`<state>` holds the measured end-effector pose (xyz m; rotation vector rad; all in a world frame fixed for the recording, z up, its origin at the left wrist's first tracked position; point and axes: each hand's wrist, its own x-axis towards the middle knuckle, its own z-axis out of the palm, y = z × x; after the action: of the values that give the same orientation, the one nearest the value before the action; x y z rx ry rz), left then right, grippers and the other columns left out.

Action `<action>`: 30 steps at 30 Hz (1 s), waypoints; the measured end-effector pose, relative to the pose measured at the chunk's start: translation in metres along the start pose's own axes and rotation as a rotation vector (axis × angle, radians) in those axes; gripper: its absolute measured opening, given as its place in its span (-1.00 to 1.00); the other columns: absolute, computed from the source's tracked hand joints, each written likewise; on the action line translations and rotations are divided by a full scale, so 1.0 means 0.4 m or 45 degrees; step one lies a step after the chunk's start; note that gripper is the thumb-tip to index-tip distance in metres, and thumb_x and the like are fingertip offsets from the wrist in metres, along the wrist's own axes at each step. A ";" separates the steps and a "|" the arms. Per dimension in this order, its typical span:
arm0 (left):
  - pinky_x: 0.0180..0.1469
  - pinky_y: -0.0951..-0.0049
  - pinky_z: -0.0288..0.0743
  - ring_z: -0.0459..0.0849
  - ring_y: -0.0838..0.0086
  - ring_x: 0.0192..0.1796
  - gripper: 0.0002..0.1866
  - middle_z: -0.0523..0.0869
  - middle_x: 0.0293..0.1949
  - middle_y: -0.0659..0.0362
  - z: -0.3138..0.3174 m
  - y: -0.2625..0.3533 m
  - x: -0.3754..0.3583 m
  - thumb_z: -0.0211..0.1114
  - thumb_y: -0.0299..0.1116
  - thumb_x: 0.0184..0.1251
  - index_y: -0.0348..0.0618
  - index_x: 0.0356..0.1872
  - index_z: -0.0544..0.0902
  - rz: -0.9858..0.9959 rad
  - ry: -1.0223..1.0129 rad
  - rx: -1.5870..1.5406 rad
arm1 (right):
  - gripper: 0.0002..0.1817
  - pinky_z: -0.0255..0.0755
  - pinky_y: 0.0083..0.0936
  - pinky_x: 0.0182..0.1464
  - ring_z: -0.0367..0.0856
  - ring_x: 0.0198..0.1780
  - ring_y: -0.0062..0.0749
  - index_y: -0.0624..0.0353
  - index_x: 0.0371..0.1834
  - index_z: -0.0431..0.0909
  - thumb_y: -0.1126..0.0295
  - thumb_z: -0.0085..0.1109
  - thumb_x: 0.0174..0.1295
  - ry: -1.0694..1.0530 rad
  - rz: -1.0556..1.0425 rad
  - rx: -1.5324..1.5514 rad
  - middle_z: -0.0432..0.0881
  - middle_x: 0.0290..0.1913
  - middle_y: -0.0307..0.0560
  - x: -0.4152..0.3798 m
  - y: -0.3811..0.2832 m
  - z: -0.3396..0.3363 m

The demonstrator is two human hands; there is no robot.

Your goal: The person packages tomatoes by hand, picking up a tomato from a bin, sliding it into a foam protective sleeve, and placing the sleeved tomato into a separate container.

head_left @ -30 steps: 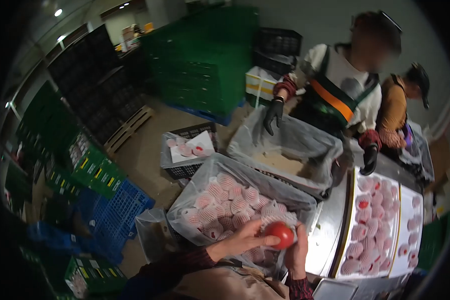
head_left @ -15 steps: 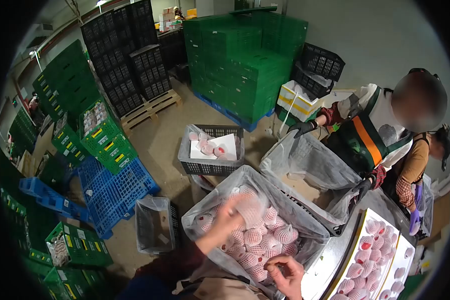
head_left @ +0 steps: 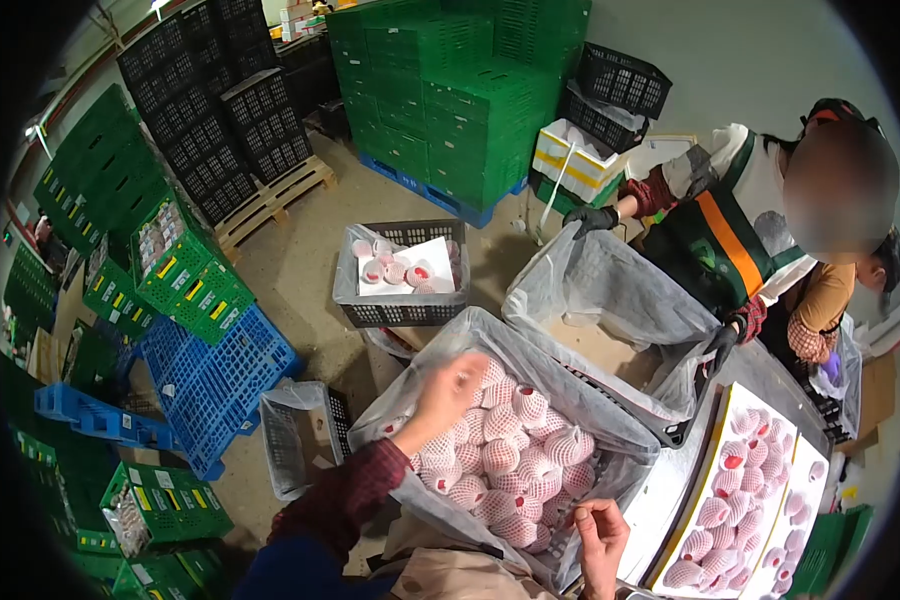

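Note:
My left hand (head_left: pixel 454 388), blurred by motion, hovers over the upper left part of a plastic-lined crate (head_left: pixel 610 462) filled with round fruits in white and pink foam nets (head_left: pixel 501 457). Nothing can be made out in its fingers, which are smeared. At the lower right edge of that crate is my right hand (head_left: pixel 600 535), thumb and fingertips pressed together. Whatever it holds, if anything, is too small to name.
A co-worker's gloved hands (head_left: pixel 592 219) hold a lined crate (head_left: pixel 530 306) at the right. Netted fruits lie in a yellow-edged tray (head_left: pixel 718 430) at lower right. Ahead is a black crate (head_left: pixel 400 314) with fruit on white card; a lined crate (head_left: pixel 300 450) stands left, near blue pallets (head_left: pixel 215 385).
My left hand has moved left and up, away from the netted fruit it was holding. The right hand has shifted slightly right. The view has turned a little.

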<state>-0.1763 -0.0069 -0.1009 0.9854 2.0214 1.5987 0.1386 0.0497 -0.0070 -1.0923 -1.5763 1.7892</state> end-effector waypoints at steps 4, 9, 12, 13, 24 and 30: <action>0.04 0.30 0.62 0.76 0.26 -0.02 -0.73 0.76 -0.03 0.06 0.149 -0.053 -0.081 0.34 -0.41 0.40 -0.20 0.08 0.67 0.103 -0.435 0.271 | -0.89 0.45 -0.61 -0.18 0.60 -0.29 -0.60 0.26 -0.18 0.59 0.44 0.24 0.48 -0.030 0.011 -0.032 0.67 -0.34 -0.22 0.008 0.036 -0.039; 0.15 0.11 0.53 0.65 -0.04 0.07 -0.69 0.66 -0.01 -0.08 0.197 -0.119 -0.073 0.33 -0.46 0.31 -0.26 0.05 0.62 0.263 -0.440 0.405 | -0.88 0.48 -0.60 -0.14 0.61 -0.25 -0.62 0.27 -0.14 0.60 0.43 0.25 0.48 0.082 -0.015 -0.084 0.67 -0.31 -0.24 -0.011 0.092 -0.090; 0.22 0.12 0.49 0.57 -0.06 0.17 -0.55 0.60 0.12 -0.10 0.248 -0.127 -0.061 0.39 -0.45 0.24 -0.26 0.16 0.55 0.188 -0.449 0.529 | -0.88 0.41 -0.69 -0.18 0.54 -0.27 -0.74 0.27 -0.13 0.62 0.43 0.29 0.46 0.127 0.008 0.006 0.67 -0.32 -0.35 -0.021 0.130 -0.108; 0.27 0.12 0.43 0.50 -0.08 0.24 -0.46 0.54 0.17 -0.12 0.278 -0.098 -0.063 0.42 -0.45 0.21 -0.27 0.22 0.49 0.280 -0.393 0.664 | -0.88 0.45 -0.65 -0.16 0.57 -0.26 -0.69 0.28 -0.13 0.61 0.43 0.27 0.48 0.117 0.051 0.016 0.67 -0.31 -0.31 -0.023 0.133 -0.112; 0.34 0.04 0.30 0.43 -0.06 0.22 -0.23 0.57 0.10 -0.09 0.343 -0.173 -0.018 0.61 -0.36 -0.06 -0.20 0.23 0.42 0.109 -0.277 0.650 | -0.84 0.45 -0.65 -0.15 0.55 -0.24 -0.71 0.27 -0.10 0.60 0.37 0.22 0.52 0.094 0.048 0.025 0.64 -0.29 -0.33 -0.017 0.160 -0.126; 0.38 0.02 0.39 0.45 -0.10 0.35 -0.32 0.49 0.29 -0.04 0.244 0.152 -0.183 0.51 -0.54 -0.07 -0.20 0.19 0.48 0.741 -0.648 0.531 | -0.81 0.43 -0.68 -0.19 0.54 -0.21 -0.69 0.23 -0.01 0.60 0.33 0.16 0.54 0.172 0.111 0.137 0.63 -0.20 -0.29 0.070 0.078 -0.075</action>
<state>-0.0433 0.0137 -0.0794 2.0428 1.8148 0.9853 0.1522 0.0830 -0.0438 -1.2200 -1.3570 1.7939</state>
